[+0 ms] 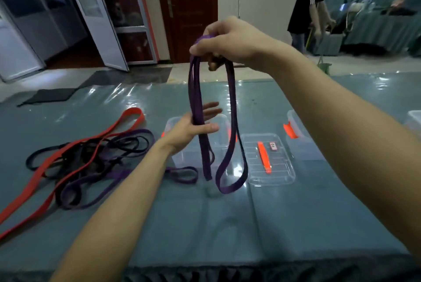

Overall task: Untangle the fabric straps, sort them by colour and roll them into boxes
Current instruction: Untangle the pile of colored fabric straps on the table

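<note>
Lower frame: both bare forearms reach forward over the teal cloth-covered table under clear plastic sheeting (227,224); the near surface carries nothing.

Centre: the left hand (193,127) is closed loosely around the hanging purple fabric strap (232,108), thumb across the doubled strand and fingers extended behind it, apparently to steady the folds and keep them flat; the strap's lower loops dangle just above the table, in front of the clear plastic box with orange latches (175,122), which stands open and is judged the intended receiver.

Right of centre: the flat clear plastic lid with an orange clip (268,161) lies beside that box, set aside so the opening is free; a second clear plastic box (298,138) stands further right, presumably for another colour.

Left of frame: the tangled heap of red, purple and dark fabric straps (91,156) lies on the table, unsorted; most of the task is judged outstanding.

Upper centre: the right hand (227,40) is clenched over the gathered top of the purple strap, held high so the folds hang straight.

Upper right, beyond the table: another person in a dark striped shirt (307,10) bends over other work.
</note>
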`<state>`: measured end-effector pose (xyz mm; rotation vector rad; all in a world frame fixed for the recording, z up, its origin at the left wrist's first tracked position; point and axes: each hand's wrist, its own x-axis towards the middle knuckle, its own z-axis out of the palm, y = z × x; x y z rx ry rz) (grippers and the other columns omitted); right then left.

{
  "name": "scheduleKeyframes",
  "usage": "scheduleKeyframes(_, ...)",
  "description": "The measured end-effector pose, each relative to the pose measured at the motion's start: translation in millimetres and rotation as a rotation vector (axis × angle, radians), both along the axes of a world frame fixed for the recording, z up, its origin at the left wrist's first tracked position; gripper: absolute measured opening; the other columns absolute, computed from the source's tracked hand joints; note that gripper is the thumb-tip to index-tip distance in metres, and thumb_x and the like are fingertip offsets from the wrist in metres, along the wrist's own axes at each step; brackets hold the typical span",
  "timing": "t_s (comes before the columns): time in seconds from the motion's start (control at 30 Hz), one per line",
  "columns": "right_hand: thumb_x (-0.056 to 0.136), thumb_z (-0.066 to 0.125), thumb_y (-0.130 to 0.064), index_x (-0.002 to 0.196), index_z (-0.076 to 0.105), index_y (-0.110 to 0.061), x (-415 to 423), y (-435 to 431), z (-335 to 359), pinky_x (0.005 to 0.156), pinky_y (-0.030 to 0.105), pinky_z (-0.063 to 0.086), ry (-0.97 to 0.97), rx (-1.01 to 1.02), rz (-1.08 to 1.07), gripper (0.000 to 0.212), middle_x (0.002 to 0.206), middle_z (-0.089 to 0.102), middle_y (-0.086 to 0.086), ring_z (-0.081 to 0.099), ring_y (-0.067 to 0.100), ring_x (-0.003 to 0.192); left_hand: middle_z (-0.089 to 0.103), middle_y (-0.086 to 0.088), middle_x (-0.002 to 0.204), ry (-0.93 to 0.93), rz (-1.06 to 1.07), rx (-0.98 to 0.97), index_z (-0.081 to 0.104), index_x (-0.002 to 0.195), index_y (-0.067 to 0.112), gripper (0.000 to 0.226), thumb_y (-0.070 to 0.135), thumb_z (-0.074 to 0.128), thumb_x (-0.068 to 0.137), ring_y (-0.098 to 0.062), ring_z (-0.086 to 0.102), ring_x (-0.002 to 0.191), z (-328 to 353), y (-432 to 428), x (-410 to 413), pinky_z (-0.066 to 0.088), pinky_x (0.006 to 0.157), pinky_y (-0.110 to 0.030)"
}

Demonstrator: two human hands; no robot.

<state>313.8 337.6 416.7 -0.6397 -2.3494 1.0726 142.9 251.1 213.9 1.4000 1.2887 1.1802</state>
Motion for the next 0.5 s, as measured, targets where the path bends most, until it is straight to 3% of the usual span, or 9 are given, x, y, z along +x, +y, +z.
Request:
scheduleKeyframes(0.1, 0.098, 0.078, -0.027, 0.092, 0.076, -0.014, 20, 5, 9, 0.063, 0.016, 0.055, -0.084, -0.016, 0.018, 0.014, 0.067, 0.066, -0.005, 0.065, 0.006, 0.064, 0.067, 0.003, 0.151, -0.006, -0.013, 0.001, 0.066, 0.145, 0.015, 0.066, 0.034, 0.088, 0.085, -0.014, 0.059, 0.145, -8, 10, 23, 0.041, 0.124, -0.044)
scheduleKeyframes(0.2, 0.1, 0.074, -0.036, 0.096, 0.08, -0.024, 35, 9, 18, 0.063, 0.017, 0.053, -0.419, 0.2, -0.006, 0.015, 0.067, 0.072, -0.014, 0.068, -0.002, 0.062, 0.073, 0.006, 0.144, -0.022, 0.005, -0.013, 0.068, 0.133, 0.001, 0.05, 0.032, 0.077, 0.096, -0.011, 0.062, 0.141, -17, 19, 44, 0.041, 0.121, -0.038)
scheduleKeyframes(0.3, 0.103, 0.069, -0.034, 0.097, 0.081, -0.021, 44, 15, 17, 0.07, 0.026, 0.051, -0.646, 0.242, -0.013, 0.018, 0.066, 0.073, -0.014, 0.07, 0.0, 0.062, 0.074, 0.003, 0.141, -0.025, -0.027, -0.044, 0.074, 0.133, 0.014, 0.034, 0.029, 0.069, 0.103, -0.012, 0.063, 0.141, -28, 28, 61, 0.037, 0.126, -0.037)
scheduleKeyframes(0.37, 0.103, 0.065, -0.029, 0.094, 0.078, -0.014, 50, 21, 6, 0.072, 0.03, 0.057, -0.605, 0.152, -0.024, 0.022, 0.068, 0.07, -0.006, 0.072, 0.008, 0.064, 0.075, 0.0, 0.14, -0.059, -0.038, -0.046, 0.076, 0.132, 0.018, 0.036, 0.034, 0.072, 0.1, -0.014, 0.065, 0.139, -34, 33, 71, 0.04, 0.123, -0.035)
scheduleKeyframes(0.5, 0.102, 0.054, -0.018, 0.091, 0.07, -0.006, 60, 29, -25, 0.072, 0.041, 0.066, -0.273, -0.216, -0.055, 0.023, 0.08, 0.061, 0.013, 0.074, 0.03, 0.07, 0.077, 0.011, 0.132, -0.12, -0.048, -0.014, 0.071, 0.134, 0.019, 0.064, 0.043, 0.089, 0.078, -0.005, 0.068, 0.126, -36, 46, 87, 0.047, 0.105, -0.02)
